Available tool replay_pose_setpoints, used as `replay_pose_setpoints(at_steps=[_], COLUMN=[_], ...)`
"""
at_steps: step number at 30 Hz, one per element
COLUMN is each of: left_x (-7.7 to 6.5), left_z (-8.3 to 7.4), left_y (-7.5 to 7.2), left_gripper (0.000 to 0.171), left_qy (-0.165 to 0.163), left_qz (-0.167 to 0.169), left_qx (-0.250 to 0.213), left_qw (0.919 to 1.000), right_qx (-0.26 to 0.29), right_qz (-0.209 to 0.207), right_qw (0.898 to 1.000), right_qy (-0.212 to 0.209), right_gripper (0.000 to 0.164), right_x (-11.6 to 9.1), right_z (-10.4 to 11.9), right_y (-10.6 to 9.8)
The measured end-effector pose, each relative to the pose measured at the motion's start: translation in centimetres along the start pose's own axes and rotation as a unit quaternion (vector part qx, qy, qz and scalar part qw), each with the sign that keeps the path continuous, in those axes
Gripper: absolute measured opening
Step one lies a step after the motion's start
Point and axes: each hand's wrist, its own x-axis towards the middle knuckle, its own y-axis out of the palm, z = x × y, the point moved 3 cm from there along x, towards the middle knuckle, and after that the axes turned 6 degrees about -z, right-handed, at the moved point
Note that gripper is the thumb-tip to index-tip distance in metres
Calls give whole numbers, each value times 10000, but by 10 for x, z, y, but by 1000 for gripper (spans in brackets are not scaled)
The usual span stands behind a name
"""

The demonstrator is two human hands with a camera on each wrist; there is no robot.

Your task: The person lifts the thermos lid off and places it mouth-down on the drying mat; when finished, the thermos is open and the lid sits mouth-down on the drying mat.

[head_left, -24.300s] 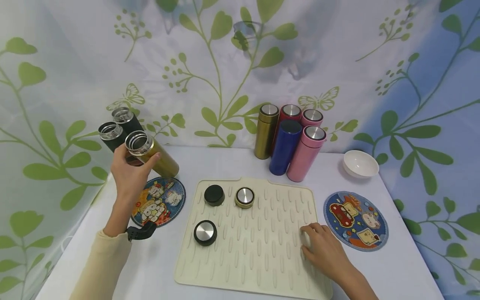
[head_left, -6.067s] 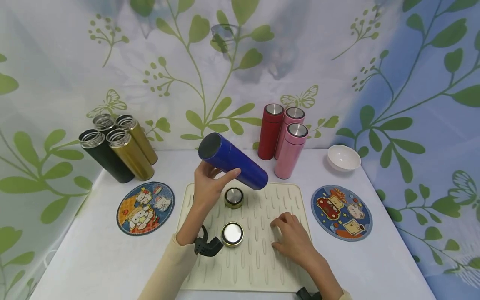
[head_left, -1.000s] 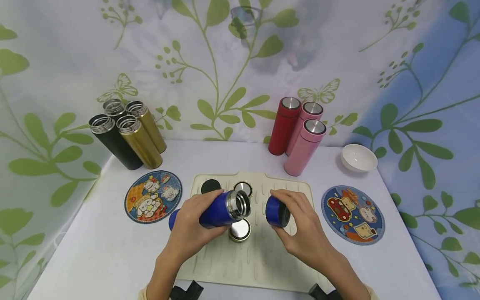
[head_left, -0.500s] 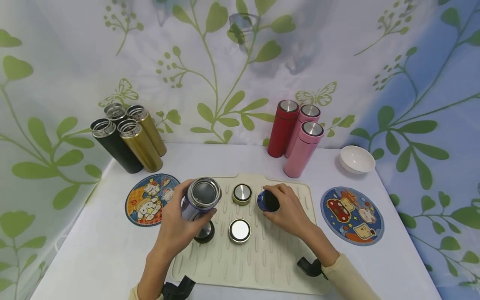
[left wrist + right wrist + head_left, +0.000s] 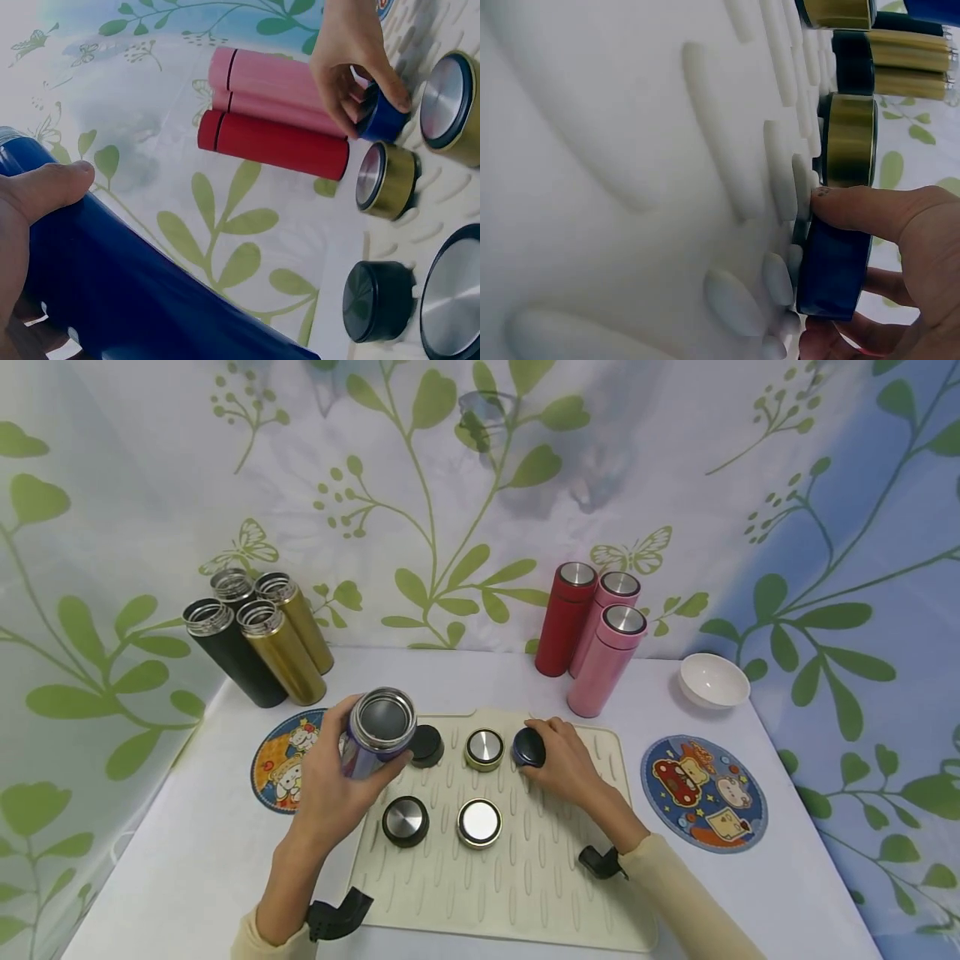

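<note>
Grips a blue bottle point(image 5: 135, 277) in the left hand point(image 5: 330, 785); pinches a blue cap point(image 5: 529, 747) in the right hand point(image 5: 566, 764).
Curls left fingers and thumb round the bottle's body, above the cream mat point(image 5: 510, 893), mouth uncovered; holds the cap between right thumb and fingertips at the mat, touching or just above, cannot tell which. Shows a black cap point(image 5: 426, 746) and a gold cap point(image 5: 483, 749) between the hands; beyond the left hand, two gold bottles point(image 5: 283, 652) near black ones point(image 5: 240, 660); beyond the right, a red bottle point(image 5: 564, 622) and two pink bottles point(image 5: 603, 664).

Blue bottle point(image 5: 127, 274), lidless, steel mouth upward, blue lid point(image 5: 832, 270), dark face up, just beside gold lid point(image 5: 484, 749)
</note>
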Motion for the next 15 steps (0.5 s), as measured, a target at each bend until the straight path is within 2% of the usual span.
replay_pose_setpoints(at_steps=[7,15], left_x=[4,2], left_z=[1,5], left_y=[-3,-1], left_gripper=[91,90], left_qy=[24,55], left_qz=[-112,-6], left_qx=[135,334], left_qw=[9998,9994], right_qx=[-3,-133], right_qz=[95,172], right_qw=[9999,9997], right_qy=[46,120], right_gripper=[74,73], right_x=[2,0], right_z=[-1,0], right_y=[2,1])
